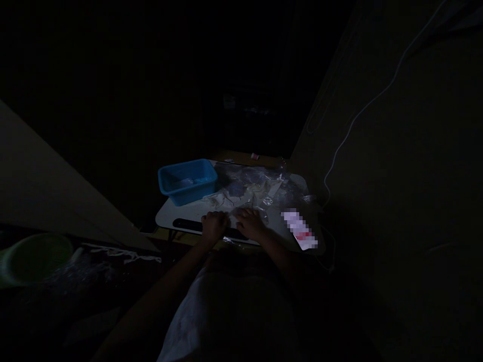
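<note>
The scene is very dark. On the near side of a small white table (pixel 166 217), my left hand (pixel 214 225) has its fingers curled at the edge of a piece of clear plastic (pixel 234 211). Just to its right, my right hand (pixel 249 222) bends its fingers over the same plastic, which looks thin and crumpled. Both hands seem closed on it, though the fingertips are hard to make out. Beyond them lies a spread of clear plastic wrapping (pixel 249 176) with small pale pieces (pixel 217 199) among it.
A blue basin (pixel 192 193) with some clear plastic inside stands at the table's left. A lit phone (pixel 300 230) lies at the right. A white cable (pixel 352 120) runs down the right wall. On the floor at left is a green basket (pixel 37 259).
</note>
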A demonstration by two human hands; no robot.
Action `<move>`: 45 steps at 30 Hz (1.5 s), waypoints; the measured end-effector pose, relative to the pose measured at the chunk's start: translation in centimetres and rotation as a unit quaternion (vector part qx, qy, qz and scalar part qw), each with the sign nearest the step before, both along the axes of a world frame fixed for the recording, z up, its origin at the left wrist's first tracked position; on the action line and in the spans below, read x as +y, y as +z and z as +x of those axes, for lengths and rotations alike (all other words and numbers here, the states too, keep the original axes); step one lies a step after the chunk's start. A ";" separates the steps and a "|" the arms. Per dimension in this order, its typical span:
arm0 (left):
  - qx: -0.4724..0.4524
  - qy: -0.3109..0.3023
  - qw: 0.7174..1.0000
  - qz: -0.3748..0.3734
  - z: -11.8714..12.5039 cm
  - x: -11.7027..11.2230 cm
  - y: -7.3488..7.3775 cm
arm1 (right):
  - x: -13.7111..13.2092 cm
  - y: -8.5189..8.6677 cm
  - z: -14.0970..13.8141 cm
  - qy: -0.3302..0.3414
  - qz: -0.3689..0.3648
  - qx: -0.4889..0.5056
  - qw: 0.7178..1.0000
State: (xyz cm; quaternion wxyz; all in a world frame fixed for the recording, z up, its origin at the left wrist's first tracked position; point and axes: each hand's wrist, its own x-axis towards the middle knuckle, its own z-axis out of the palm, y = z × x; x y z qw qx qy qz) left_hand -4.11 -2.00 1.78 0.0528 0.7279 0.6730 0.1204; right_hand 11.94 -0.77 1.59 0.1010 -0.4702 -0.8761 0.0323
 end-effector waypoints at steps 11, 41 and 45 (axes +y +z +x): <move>-0.009 -0.092 0.994 0.052 -0.4 0.2 -1.5 | 1.9 -1.0 1.6 0.031 -0.008 0.096 0.995; 0.055 -0.123 0.988 0.072 0.3 0.0 -0.2 | 1.5 -0.4 1.3 -0.044 0.012 0.094 0.995; 0.062 -0.118 0.989 0.060 -0.2 0.1 -0.3 | 1.2 -0.6 1.3 -0.048 0.035 0.083 0.995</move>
